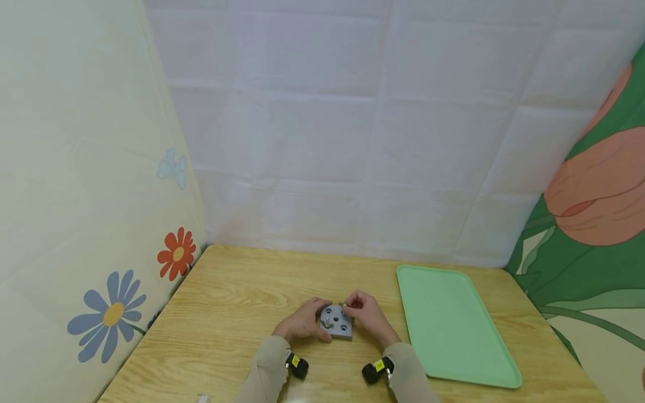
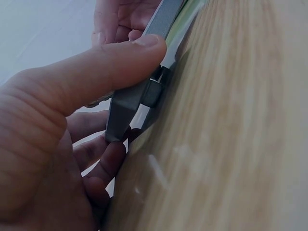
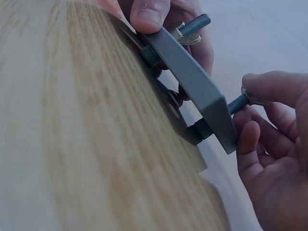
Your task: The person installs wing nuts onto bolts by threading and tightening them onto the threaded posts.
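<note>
On the table, my left hand (image 1: 302,322) grips a grey metal plate (image 1: 336,323) by its left side, thumb along the near edge. Several holes show in the plate's top face. Two bolts pass through it, their dark heads (image 3: 150,56) underneath, between plate and table. One bolt's threaded end (image 3: 196,24) sticks up through a brass-coloured wing nut (image 3: 191,39) near the left hand. At the far right corner, my right hand (image 1: 370,316) pinches a second wing nut (image 3: 260,101) on the other bolt (image 3: 238,103). Fingers partly hide that nut.
A light green tray (image 1: 453,324) lies to the right of the hands on the wood-grain table (image 1: 242,291). A small pale object (image 1: 203,398) shows at the bottom edge of the head view. Fabric sheets (image 1: 312,140) hang behind and at both sides.
</note>
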`<state>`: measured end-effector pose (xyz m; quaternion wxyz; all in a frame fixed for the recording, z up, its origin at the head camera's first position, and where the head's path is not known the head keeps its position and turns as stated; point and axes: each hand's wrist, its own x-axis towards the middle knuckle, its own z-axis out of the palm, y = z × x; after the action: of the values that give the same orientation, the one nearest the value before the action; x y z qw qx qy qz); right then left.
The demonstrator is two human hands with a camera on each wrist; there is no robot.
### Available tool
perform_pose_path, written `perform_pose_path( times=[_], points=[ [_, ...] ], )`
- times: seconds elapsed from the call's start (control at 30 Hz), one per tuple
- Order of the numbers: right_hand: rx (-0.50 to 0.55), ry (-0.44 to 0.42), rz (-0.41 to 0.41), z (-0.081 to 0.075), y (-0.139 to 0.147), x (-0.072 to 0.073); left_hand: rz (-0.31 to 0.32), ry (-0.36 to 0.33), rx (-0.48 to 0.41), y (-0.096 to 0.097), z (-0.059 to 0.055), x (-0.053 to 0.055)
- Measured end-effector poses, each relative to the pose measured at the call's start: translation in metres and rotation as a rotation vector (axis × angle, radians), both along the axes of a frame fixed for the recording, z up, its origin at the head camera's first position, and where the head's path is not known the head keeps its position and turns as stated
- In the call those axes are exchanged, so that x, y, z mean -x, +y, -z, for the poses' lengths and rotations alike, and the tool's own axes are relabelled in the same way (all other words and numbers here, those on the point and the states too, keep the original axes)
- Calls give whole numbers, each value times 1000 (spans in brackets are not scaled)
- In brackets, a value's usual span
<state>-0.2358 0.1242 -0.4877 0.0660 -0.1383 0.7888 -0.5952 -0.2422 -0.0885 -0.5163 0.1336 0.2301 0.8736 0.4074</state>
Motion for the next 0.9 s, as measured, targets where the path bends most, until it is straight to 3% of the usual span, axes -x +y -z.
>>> perform_pose_path(
  times=[0.37, 0.9],
  points=[
    [87, -63, 9, -2, 0, 1, 0, -13, -13, 0, 1, 1],
    [58, -23, 9, -1, -1, -1, 1, -25, -14, 0, 1, 1]
  ],
)
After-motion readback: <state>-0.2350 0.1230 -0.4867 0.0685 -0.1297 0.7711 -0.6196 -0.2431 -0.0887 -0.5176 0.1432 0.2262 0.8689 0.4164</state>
